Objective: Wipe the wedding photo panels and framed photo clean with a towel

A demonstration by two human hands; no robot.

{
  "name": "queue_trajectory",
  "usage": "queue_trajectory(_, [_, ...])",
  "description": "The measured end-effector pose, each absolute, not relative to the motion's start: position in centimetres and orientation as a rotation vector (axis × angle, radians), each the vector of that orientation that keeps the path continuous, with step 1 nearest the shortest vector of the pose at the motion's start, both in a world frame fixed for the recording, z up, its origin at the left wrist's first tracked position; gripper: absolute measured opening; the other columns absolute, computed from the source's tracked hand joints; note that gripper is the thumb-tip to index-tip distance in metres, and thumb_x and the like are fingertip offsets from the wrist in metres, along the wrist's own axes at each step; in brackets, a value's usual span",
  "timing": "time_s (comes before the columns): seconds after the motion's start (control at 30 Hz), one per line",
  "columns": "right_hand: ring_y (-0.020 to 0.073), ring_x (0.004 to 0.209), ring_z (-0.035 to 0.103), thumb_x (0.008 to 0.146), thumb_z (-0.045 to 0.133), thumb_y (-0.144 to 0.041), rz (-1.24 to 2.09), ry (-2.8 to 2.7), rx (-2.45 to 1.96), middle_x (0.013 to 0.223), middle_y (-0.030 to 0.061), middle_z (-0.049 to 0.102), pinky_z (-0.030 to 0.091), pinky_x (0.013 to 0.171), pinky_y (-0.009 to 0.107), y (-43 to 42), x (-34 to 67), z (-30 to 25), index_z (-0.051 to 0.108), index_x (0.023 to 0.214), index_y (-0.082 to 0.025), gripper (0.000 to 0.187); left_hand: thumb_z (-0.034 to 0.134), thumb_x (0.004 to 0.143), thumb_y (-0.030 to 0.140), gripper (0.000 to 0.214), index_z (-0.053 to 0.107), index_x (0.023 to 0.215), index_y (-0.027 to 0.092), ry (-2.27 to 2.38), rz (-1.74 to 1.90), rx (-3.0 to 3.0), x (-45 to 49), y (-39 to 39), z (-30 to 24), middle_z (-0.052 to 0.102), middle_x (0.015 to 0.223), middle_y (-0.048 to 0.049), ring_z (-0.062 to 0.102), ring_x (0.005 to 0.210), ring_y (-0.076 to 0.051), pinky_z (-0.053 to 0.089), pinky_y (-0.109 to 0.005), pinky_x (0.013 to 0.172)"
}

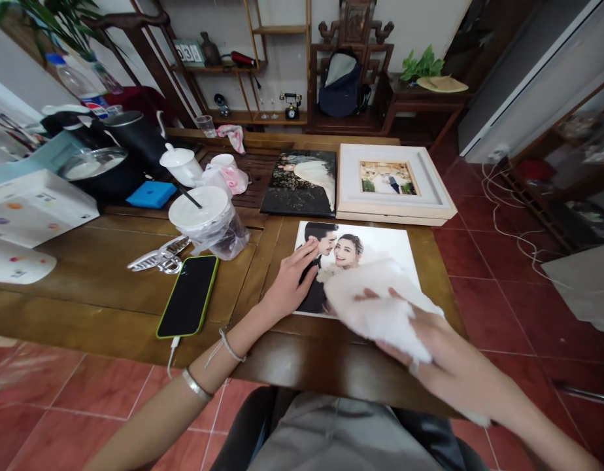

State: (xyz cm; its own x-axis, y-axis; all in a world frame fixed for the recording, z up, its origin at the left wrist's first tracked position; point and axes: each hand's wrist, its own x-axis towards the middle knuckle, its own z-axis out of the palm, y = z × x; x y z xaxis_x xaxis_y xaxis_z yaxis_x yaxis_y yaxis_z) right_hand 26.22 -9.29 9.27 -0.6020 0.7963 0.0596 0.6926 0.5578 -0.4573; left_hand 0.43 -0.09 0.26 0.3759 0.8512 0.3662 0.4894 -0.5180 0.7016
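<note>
A white-backed photo panel showing a couple lies flat near the table's front edge. My left hand rests on its left side, fingers stretched out flat over the picture. In my right hand is a white cloth, bunched under the fingers and lying over the panel's lower right part. The cloth hides that part of the picture, and the right hand is slightly blurred. Just behind the panel lie a dark photo panel and a white framed photo, side by side.
Left of the panel are a phone with a cable, a silver hair clip and a lidded drink cup in plastic. Farther back stand a white teapot, a blue box and a dark pot. The wooden table ends close to my lap.
</note>
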Motion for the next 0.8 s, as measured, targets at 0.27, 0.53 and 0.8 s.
queue_trajectory(0.27, [0.0329, 0.103, 0.063, 0.084, 0.043, -0.017, 0.296, -2.415, -1.337, 0.099, 0.0138, 0.069, 0.042, 0.098, 0.053, 0.9, 24.4, 7.0, 0.057, 0.092, -0.016, 0.016, 0.043, 0.096, 0.025, 0.041, 0.048, 0.136, 0.022, 1.160, 0.967, 2.160, 0.4, 0.0, 0.3, 0.045, 0.146, -0.0111, 0.038, 0.138, -0.024, 0.032, -0.050, 0.113])
queue_trajectory(0.53, [0.0377, 0.142, 0.019, 0.069, 0.048, -0.005, 0.215, -2.708, -1.258, 0.137, 0.0227, 0.050, 0.017, 0.111, 0.066, -0.3, 21.7, 6.4, 0.059, 0.095, -0.011, 0.030, 0.038, 0.097, 0.023, 0.041, 0.046, 0.137, 0.020, 1.191, 0.996, 2.136, 0.5, -0.1, 0.7, 0.046, 0.146, -0.0117, 0.038, 0.138, -0.022, 0.032, -0.047, 0.113])
queue_trajectory(0.8, [0.0364, 0.144, 0.011, 0.057, 0.048, -0.003, 0.491, -2.835, -0.963, 0.148, 0.0185, 0.039, 0.008, 0.113, 0.069, -7.7, 22.4, 7.7, 0.061, 0.084, -0.014, 0.032, 0.035, 0.097, 0.019, 0.042, 0.045, 0.138, 0.020, 1.174, 1.001, 2.137, 0.4, 0.0, 0.4, 0.044, 0.147, -0.0104, 0.036, 0.139, -0.021, 0.031, -0.047, 0.114])
